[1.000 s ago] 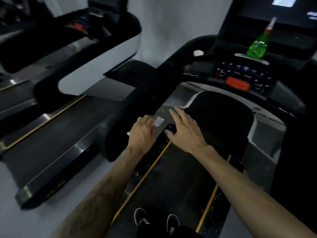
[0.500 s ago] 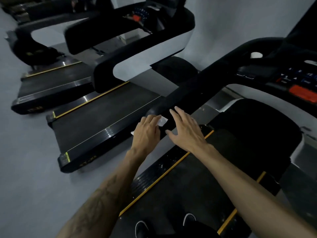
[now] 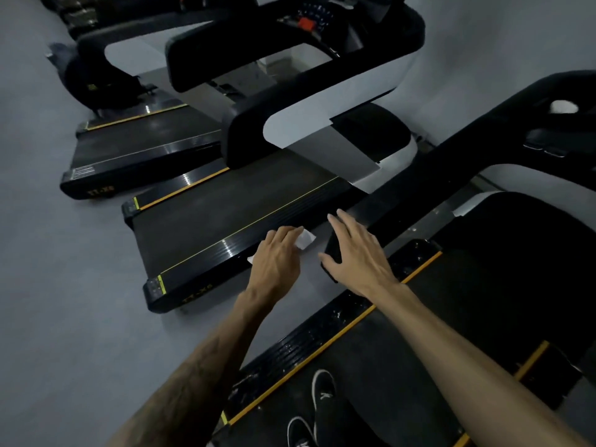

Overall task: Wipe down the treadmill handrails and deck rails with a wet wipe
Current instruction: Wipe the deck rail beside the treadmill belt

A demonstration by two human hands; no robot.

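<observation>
Our hands hang over a bare strip of grey floor (image 3: 80, 333) between the neighbouring treadmill (image 3: 225, 221) on the left and our own deck rail (image 3: 322, 343) on the right. Ahead of our right hand (image 3: 358, 253) the black handrail (image 3: 451, 169) slants across, closing that way forward.

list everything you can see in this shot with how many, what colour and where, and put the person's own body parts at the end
Black treadmills with yellow-edged decks: four, in a row from lower right to upper left; the nearest treadmill is stood on.
Long black padded handrail: one, on the nearest treadmill's left side, right of centre.
White wet wipe: one, centre, under the left hand's fingers.
Small white round object: one, upper right on the console; unclear what it is.
Red console button: one, on the second treadmill, top.
Grey floor: left.
Black shoes with white marks: two, bottom centre.
Left hand: holding the wipe.
Right hand: fingers spread, at the handrail's end.
</observation>
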